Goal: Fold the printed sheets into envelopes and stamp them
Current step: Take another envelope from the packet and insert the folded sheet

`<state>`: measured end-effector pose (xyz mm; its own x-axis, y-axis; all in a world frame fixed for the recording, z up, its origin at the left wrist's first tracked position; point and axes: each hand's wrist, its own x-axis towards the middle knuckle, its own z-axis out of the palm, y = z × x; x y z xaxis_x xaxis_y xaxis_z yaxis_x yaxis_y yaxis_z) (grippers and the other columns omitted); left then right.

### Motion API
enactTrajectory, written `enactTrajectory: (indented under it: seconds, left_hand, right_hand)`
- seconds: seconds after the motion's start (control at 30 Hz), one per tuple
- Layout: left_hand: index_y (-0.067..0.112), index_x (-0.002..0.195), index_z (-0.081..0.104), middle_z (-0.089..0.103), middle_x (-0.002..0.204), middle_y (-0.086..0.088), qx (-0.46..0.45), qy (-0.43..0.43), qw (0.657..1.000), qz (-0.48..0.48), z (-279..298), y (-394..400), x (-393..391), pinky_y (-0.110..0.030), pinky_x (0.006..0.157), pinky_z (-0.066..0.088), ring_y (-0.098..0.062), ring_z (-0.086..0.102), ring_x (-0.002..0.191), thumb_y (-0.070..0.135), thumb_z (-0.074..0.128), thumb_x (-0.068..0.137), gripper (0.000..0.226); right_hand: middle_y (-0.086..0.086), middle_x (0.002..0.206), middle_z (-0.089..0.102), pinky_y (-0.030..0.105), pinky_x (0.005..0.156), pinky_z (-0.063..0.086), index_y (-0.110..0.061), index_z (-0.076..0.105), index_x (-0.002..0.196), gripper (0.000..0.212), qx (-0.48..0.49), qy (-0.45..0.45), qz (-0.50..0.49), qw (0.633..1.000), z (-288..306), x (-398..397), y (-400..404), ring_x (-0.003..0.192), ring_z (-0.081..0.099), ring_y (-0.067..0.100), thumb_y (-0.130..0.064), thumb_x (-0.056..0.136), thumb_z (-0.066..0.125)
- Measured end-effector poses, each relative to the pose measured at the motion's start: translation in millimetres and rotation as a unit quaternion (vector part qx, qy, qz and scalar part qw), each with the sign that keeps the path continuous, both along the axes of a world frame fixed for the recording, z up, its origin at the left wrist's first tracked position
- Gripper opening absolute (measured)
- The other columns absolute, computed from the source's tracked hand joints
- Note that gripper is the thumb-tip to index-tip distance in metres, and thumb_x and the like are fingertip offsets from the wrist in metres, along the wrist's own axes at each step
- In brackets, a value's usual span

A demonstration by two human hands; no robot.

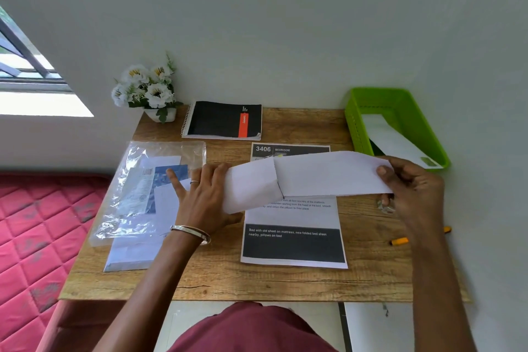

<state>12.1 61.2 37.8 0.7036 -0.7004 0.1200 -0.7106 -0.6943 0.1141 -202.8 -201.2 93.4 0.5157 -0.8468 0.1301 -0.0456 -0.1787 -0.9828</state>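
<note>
Above the wooden table (217, 274) my left hand (205, 197) holds a white envelope (251, 188) by its left end, thumb underneath. My right hand (411, 188) pinches the right end of a folded white sheet (328, 174). The sheet's left end sits at the envelope's mouth; how far in it goes is hidden. Under both lies a flat printed sheet (294, 237) with black bands and the number 3406. A small clear object (385, 206) shows below my right fingers; I cannot tell what it is.
A clear plastic bag (148, 180) of envelopes and papers lies on the left. At the back stand a black spiral notebook (223, 120) and white flowers (145, 88). A green basket (400, 103) at the right holds an envelope (400, 143). An orange pen (400, 240) lies beside my right forearm.
</note>
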Motion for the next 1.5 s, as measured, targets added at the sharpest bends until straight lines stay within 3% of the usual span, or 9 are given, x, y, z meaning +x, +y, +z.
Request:
enactTrajectory:
  seconds: [0.3, 0.53, 0.7, 0.8, 1.0, 1.17, 1.3, 1.4, 1.5]
  left_hand:
    - [0.018, 0.134, 0.033, 0.044, 0.125, -0.006, 0.002, 0.021, 0.999, -0.044, 0.3, -5.2, -16.3, -0.075, 0.098, -0.010, -0.032, 0.041, 0.122, 0.065, 0.076, 0.045, 0.109]
    - [0.020, 0.133, 0.029, 0.043, 0.122, -0.004, -0.020, 0.024, 0.998, -0.050, -2.5, -12.9, -25.1, -0.077, 0.099, -0.003, -0.030, 0.041, 0.119, 0.068, 0.068, 0.047, 0.106]
    - [0.020, 0.132, 0.031, 0.044, 0.120, -0.003, -0.030, 0.020, 0.998, -0.049, -3.0, -15.2, -29.7, -0.077, 0.099, -0.001, -0.028, 0.040, 0.116, 0.068, 0.066, 0.045, 0.105]
    - [0.020, 0.132, 0.029, 0.043, 0.121, -0.003, -0.026, 0.021, 0.998, -0.052, -2.7, -16.4, -31.4, -0.075, 0.100, -0.003, -0.028, 0.039, 0.117, 0.068, 0.067, 0.047, 0.105]
    - [0.021, 0.134, 0.023, 0.043, 0.125, -0.006, -0.026, 0.036, 0.997, -0.066, -3.9, -18.2, -36.8, -0.072, 0.101, -0.009, -0.031, 0.040, 0.121, 0.070, 0.064, 0.052, 0.104]
    - [0.022, 0.134, 0.020, 0.043, 0.125, -0.007, -0.022, 0.044, 0.996, -0.074, -3.2, -21.7, -40.8, -0.073, 0.102, -0.007, -0.032, 0.040, 0.122, 0.071, 0.061, 0.053, 0.103]
    - [0.021, 0.139, 0.016, 0.041, 0.127, -0.007, -0.008, 0.037, 0.996, -0.076, -0.7, -23.6, -41.4, -0.071, 0.102, -0.012, -0.033, 0.039, 0.123, 0.075, 0.059, 0.055, 0.109]
    - [0.022, 0.144, 0.007, 0.036, 0.130, -0.007, 0.007, 0.038, 0.996, -0.075, 3.0, -25.6, -42.1, -0.069, 0.101, -0.015, -0.033, 0.034, 0.126, 0.078, 0.055, 0.055, 0.115]
    - [0.023, 0.147, -0.001, 0.033, 0.131, -0.009, 0.017, 0.029, 0.996, -0.079, 4.2, -27.0, -42.4, -0.067, 0.102, -0.017, -0.034, 0.032, 0.125, 0.083, 0.045, 0.056, 0.118]
  right_hand:
    - [0.001, 0.083, 0.067, 0.015, 0.038, 0.041, -0.012, 0.061, 0.117, 0.032, 0.017, -0.001, -0.004, 1.000, -1.8, 17.3, 20.8, 0.056, 0.057, -0.002, -0.008, 0.086, 0.066]
    - [0.000, 0.077, 0.069, 0.026, 0.058, 0.051, -0.018, 0.065, 0.094, 0.019, -0.019, 0.026, -0.014, 0.999, -24.2, 41.4, 78.8, 0.069, 0.064, 0.011, -0.025, 0.079, 0.074]
    - [-0.018, 0.090, 0.063, 0.024, 0.066, 0.048, -0.031, 0.066, 0.094, 0.028, -0.106, 0.074, 0.062, 0.990, -34.2, 47.8, 96.1, 0.088, 0.057, 0.008, -0.055, 0.085, 0.055]
    - [-0.008, 0.101, 0.052, 0.016, 0.082, 0.040, -0.026, 0.070, 0.092, 0.046, -0.133, 0.106, 0.074, 0.983, -43.8, 48.0, 100.4, 0.104, 0.041, 0.012, -0.066, 0.081, 0.050]
    - [-0.006, 0.137, 0.030, 0.039, 0.096, 0.022, -0.038, 0.067, 0.076, 0.042, -0.135, 0.210, 0.058, 0.967, -40.9, 47.6, 105.8, 0.123, 0.023, 0.016, -0.076, 0.069, 0.052]
    - [-0.020, 0.135, 0.030, 0.051, 0.104, 0.037, -0.054, 0.065, 0.068, 0.025, -0.024, 0.192, 0.130, 0.972, -41.7, 43.1, 93.1, 0.133, 0.023, 0.014, -0.077, 0.061, 0.060]
    - [-0.004, 0.112, 0.064, 0.040, 0.089, 0.052, -0.028, 0.072, 0.089, 0.033, 0.139, 0.029, 0.107, 0.984, -30.6, 37.5, 91.4, 0.113, 0.056, 0.019, -0.058, 0.076, 0.065]
    - [0.008, 0.096, 0.070, 0.040, 0.074, 0.052, -0.017, 0.065, 0.101, 0.031, 0.323, -0.097, 0.050, 0.940, -26.1, 31.7, 85.2, 0.092, 0.064, 0.025, -0.044, 0.089, 0.053]
    - [0.013, 0.097, 0.072, 0.038, 0.071, 0.054, -0.014, 0.061, 0.109, 0.026, 0.401, -0.097, 0.043, 0.910, -24.6, 29.7, 79.3, 0.087, 0.067, 0.026, -0.030, 0.096, 0.046]
